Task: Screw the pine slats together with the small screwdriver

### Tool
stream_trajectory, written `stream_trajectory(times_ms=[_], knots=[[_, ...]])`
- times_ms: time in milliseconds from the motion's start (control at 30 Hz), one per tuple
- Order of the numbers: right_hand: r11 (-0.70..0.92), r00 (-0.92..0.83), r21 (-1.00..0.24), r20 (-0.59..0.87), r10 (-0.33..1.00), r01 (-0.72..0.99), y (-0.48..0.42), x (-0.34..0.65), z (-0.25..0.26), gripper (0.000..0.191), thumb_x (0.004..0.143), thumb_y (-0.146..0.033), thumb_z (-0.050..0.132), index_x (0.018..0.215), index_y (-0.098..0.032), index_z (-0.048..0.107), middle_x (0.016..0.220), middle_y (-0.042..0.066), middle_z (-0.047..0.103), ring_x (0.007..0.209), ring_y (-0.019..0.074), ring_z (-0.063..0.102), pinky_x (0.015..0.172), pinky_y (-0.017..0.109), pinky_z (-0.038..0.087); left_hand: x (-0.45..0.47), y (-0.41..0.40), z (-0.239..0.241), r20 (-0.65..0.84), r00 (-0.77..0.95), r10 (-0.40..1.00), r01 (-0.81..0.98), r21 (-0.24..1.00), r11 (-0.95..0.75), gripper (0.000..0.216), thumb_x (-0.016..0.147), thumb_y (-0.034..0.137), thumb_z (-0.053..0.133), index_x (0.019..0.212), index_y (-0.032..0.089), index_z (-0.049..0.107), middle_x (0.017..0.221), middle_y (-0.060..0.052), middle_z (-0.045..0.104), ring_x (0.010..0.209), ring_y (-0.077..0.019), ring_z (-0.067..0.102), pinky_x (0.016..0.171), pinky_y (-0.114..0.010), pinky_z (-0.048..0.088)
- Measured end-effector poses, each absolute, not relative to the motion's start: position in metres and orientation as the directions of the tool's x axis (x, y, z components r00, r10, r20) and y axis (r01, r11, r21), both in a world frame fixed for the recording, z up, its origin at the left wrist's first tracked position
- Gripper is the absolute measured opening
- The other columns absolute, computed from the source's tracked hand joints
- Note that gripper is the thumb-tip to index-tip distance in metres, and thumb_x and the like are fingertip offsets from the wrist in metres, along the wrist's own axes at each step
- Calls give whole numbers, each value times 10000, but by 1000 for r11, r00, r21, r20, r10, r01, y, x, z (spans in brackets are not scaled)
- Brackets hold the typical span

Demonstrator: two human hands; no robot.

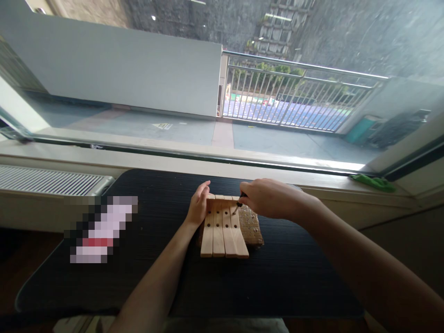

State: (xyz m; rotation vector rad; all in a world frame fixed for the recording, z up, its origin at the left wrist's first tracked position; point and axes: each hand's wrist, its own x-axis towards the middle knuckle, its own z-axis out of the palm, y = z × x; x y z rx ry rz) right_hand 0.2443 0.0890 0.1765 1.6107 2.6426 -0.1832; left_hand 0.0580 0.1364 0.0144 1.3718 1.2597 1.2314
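A small slatted wooden piece (218,240) with two rows of dark holes rests on a brown, rough-looking board (254,226) on the table. My left hand (199,206) presses against its left side, the fingers closed along the edge. In my right hand (262,196) is a screwdriver (239,203) with a dark handle. Its thin shaft slants down to a hole in the upper row on the rightmost slat. My fingers hide most of the handle, and whether a screw sits under the tip cannot be made out.
The black table (277,277) stands against a window sill (166,162). A pixelated pink-and-white item (107,226) lies on its left side. To the left is a white radiator (55,180); a green cloth (373,182) lies on the sill at right.
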Motion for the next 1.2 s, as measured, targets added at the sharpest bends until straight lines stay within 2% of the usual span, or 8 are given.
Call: stream_trajectory(times_ms=[100, 200, 267, 500, 767, 933, 1067, 1200], knots=[[437, -446, -97, -95, 890, 894, 89, 244, 177, 154, 870, -268, 615, 718, -260, 632, 616, 70, 656, 540, 206, 592, 491, 341, 352, 57, 137, 15, 107, -40, 993, 138, 985, -100, 606, 894, 508, 407, 1323, 105, 550, 888, -84, 727, 936, -259, 675, 932, -409, 481], [434, -431, -18, -147, 890, 901, 88, 240, 180, 157, 905, -297, 576, 798, -222, 662, 677, 87, 685, 587, 211, 617, 489, 328, 336, 57, 137, 17, 113, 20, 993, 149, 982, -114, 571, 899, 507, 367, 1154, 99, 675, 1077, -129, 730, 1079, -285, 644, 1003, -421, 449], [434, -419, 45, -186, 889, 900, 87, 237, 182, 211, 934, -316, 530, 870, -183, 681, 722, 108, 703, 628, 223, 636, 488, 321, 329, 58, 137, 19, 117, 57, 992, 154, 980, -124, 588, 900, 520, 334, 1018, 102, 730, 1107, -137, 731, 1101, -294, 639, 1010, -420, 448], [419, -386, 111, -236, 892, 901, 86, 228, 186, 300, 955, -352, 491, 924, -147, 707, 799, 123, 724, 714, 225, 661, 510, 291, 333, 60, 135, 18, 47, 89, 995, 103, 993, -56, 613, 872, 579, 338, 780, 141, 756, 845, -105, 770, 841, -276, 705, 793, -378, 529], [407, -371, 138, -229, 900, 903, 87, 224, 186, 345, 967, -370, 475, 889, -148, 727, 788, 123, 717, 698, 216, 648, 530, 301, 343, 62, 133, 24, 79, 48, 996, 178, 980, -86, 536, 851, 589, 318, 630, 198, 611, 689, -80, 709, 720, -249, 654, 718, -370, 496], [403, -372, 129, -211, 904, 906, 88, 224, 184, 359, 969, -382, 467, 873, -154, 728, 775, 122, 711, 693, 215, 643, 537, 306, 351, 52, 137, 23, 36, 45, 998, -63, 997, -33, 305, 824, 507, 443, 721, 221, 464, 797, -59, 728, 722, -220, 653, 667, -348, 507], [404, -379, 99, -201, 903, 910, 89, 225, 182, 358, 967, -384, 464, 865, -159, 723, 787, 124, 715, 687, 215, 637, 535, 308, 356, 33, 141, 29, 111, 197, 974, -220, 973, -66, 312, 804, 387, 449, 551, 205, 468, 968, -102, 738, 958, -262, 666, 854, -403, 524], [403, -382, 95, -183, 906, 910, 88, 227, 179, 363, 965, -391, 463, 853, -157, 718, 767, 120, 713, 688, 220, 643, 543, 311, 354, 18, 139, 42, 151, 422, 894, -161, 983, -90, 251, 682, 258, 477, 536, 184, 668, 1162, -107, 704, 1162, -319, 596, 1055, -468, 427]])
